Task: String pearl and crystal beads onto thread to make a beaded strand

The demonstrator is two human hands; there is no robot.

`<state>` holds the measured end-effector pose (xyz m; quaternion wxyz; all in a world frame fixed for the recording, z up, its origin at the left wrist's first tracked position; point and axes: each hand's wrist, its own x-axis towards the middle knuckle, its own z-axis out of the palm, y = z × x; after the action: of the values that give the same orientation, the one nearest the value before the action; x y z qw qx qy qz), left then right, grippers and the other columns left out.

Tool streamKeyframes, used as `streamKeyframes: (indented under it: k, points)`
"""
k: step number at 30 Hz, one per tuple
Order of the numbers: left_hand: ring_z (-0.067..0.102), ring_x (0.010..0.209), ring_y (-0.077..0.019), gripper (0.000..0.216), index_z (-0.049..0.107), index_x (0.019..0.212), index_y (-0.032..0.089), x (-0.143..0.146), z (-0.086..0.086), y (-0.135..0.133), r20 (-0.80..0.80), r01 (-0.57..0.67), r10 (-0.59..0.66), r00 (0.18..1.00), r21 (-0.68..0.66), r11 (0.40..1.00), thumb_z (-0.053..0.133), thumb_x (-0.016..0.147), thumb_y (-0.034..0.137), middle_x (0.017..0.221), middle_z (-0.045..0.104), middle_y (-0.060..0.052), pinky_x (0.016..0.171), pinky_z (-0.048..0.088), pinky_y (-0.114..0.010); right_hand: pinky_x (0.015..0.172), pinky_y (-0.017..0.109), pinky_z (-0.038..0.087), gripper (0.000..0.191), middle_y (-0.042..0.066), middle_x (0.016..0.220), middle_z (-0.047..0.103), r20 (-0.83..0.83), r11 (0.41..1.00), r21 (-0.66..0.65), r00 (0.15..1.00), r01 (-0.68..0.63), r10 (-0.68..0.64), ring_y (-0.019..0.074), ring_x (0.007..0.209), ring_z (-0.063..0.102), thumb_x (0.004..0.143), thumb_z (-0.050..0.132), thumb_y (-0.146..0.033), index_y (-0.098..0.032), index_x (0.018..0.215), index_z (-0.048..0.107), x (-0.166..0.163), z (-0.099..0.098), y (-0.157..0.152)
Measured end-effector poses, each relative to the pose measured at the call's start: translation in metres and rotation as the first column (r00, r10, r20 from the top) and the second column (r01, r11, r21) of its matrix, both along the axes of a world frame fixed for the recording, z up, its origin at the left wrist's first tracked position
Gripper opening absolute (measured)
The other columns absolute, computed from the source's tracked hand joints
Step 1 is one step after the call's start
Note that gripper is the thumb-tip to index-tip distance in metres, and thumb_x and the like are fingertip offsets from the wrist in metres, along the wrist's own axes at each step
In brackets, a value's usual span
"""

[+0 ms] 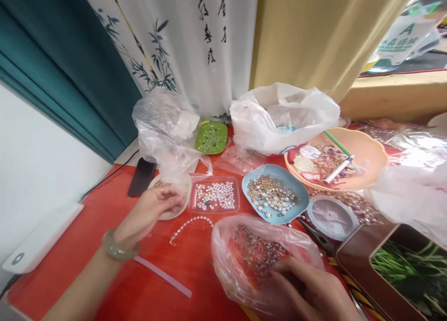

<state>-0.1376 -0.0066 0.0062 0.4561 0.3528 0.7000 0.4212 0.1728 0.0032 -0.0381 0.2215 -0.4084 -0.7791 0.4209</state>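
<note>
Hovering half-curled and seemingly empty, the left hand (150,212) is flanking one strung strand (199,218), while the bent right hand (310,283), hold unclear, is hanging at bagged beads (256,249) left unstrung.

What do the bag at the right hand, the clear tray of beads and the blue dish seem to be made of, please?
Bag: glossy, apparently thin plastic film, crinkled and showing beads. Clear tray: shiny, probably rigid plastic, possibly glass; the red tabletop shows through. Blue dish: likely smooth plastic, from its even, opaque colour.
</note>
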Motion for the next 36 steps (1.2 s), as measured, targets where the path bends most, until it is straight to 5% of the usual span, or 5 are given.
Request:
streamKeyframes:
  k: [5,8,11,23,36]
  points:
    - [0.049,0.056,-0.0059,0.018,0.064,0.064,0.013,0.075,0.006,0.006,0.492,0.273,-0.213,0.844,-0.054,0.961,0.074,0.062,0.029,0.061,0.059,0.000,0.052,0.038,-0.014,0.049,0.018,0.038,0.021,-0.001,0.059,0.059,-0.017,0.996,-0.087,0.999,0.036,-0.038,0.0107,0.053,0.051,0.082,0.046,-0.028,-0.019,0.066,0.057,-0.001,0.012,0.001]
    - [0.052,0.063,-0.0060,0.015,0.067,0.067,0.012,0.109,0.001,0.012,0.593,0.356,-0.255,0.764,-0.057,0.933,0.074,0.062,0.025,0.069,0.061,-0.001,0.058,0.040,-0.014,0.047,0.019,0.035,0.020,-0.001,0.057,0.055,-0.091,0.970,-0.238,0.993,0.049,-0.073,0.0095,0.051,0.047,0.080,0.047,-0.027,-0.017,0.064,0.055,0.000,0.019,0.003]
    - [0.052,0.064,-0.0064,0.014,0.068,0.070,0.012,0.127,-0.005,0.017,0.597,0.359,-0.244,0.764,-0.081,0.930,0.075,0.061,0.020,0.070,0.061,-0.002,0.060,0.039,-0.015,0.046,0.018,0.032,0.018,-0.003,0.053,0.050,-0.177,0.923,-0.378,0.972,0.074,-0.151,0.0077,0.049,0.042,0.076,0.049,-0.024,-0.016,0.061,0.053,0.001,0.024,0.004]
    - [0.051,0.057,-0.0067,0.018,0.065,0.069,0.011,0.140,-0.016,0.015,0.637,0.360,-0.213,0.741,-0.108,0.927,0.077,0.058,0.020,0.065,0.059,0.000,0.053,0.039,-0.017,0.050,0.018,0.034,0.014,-0.005,0.051,0.047,-0.271,0.774,-0.634,0.933,0.011,-0.236,0.0069,0.050,0.044,0.068,0.048,-0.019,-0.016,0.056,0.045,-0.001,0.038,0.005]
    - [0.050,0.056,-0.0069,0.015,0.066,0.065,0.011,0.141,-0.017,0.015,0.619,0.381,-0.243,0.747,-0.098,0.919,0.077,0.057,0.019,0.065,0.060,-0.001,0.053,0.039,-0.018,0.051,0.018,0.033,0.014,-0.005,0.051,0.044,-0.282,0.788,-0.616,0.937,-0.011,-0.207,0.0063,0.050,0.042,0.069,0.046,-0.018,-0.016,0.056,0.043,-0.003,0.036,0.004]
